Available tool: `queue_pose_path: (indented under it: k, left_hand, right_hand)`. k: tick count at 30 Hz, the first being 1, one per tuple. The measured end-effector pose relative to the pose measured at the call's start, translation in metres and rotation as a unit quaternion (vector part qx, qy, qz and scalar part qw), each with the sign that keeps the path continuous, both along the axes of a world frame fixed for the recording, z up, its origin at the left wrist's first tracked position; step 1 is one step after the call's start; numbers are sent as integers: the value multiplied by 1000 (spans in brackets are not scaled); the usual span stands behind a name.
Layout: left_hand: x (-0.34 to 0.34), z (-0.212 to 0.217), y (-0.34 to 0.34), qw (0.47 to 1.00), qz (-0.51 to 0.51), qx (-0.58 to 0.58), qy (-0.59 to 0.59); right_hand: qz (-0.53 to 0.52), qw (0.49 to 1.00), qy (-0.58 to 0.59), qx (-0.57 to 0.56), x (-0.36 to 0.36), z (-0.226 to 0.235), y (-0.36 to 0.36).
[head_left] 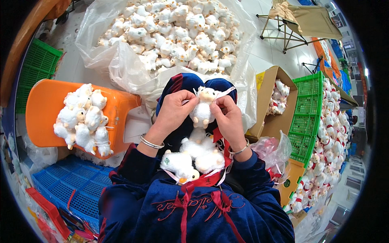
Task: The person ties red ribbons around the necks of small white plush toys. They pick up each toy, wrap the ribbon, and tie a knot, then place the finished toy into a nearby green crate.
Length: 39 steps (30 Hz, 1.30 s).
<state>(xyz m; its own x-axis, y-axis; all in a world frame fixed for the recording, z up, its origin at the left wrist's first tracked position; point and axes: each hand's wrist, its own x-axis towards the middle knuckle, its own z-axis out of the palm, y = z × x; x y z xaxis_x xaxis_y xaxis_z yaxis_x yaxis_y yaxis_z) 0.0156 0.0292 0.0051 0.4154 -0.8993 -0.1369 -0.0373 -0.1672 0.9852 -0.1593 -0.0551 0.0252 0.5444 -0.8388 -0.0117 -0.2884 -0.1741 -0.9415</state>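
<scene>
Over my lap I hold a small white plush sheep [201, 111] upright, its pale face up and its light feet toward me. My left hand [175, 108] is closed, thumb and fingertips pinched at the side of its head. On the other side my right hand [229, 118] is closed against its body, below the neck. A narrow white ribbon [225, 92] sticks out beside the head; whether fingers grip it too is hidden. Several more plush sheep [178, 165] lie on my lap, with red ribbons [210, 178] and white ones among them.
Ahead, a large clear plastic bag [117, 60] holds a heap of plush sheep. An orange stool [38, 113] at left carries several more. A blue crate [77, 186] sits lower left. At right stand a cardboard box [275, 117] and a green crate [304, 117] beside red-ribboned sheep.
</scene>
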Motion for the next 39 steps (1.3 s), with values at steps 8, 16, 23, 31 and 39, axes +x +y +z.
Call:
queue_pose_path:
  k: [8,16,23,31,39]
  left_hand:
    - [-29,-2,-3,998,-39,-41,-27]
    - [-22,1,-7,994,-44,-64,-80]
    - [-16,10,-16,995,1,64,74]
    - [-6,-8,-16,990,-123,-58,-28]
    - [-23,-1,-21,993,-71,-34,-89]
  right_hand:
    - [-12,978,42,-206,-10,-41,-15]
    - [7,994,-72,-78,-9,-28,-9]
    - [100,991,-62,-61,-7,-22,-19]
    - [101,993,-68,-10,-2,-14,-20]
    - [72,985,-135,81,-2,-22,-29]
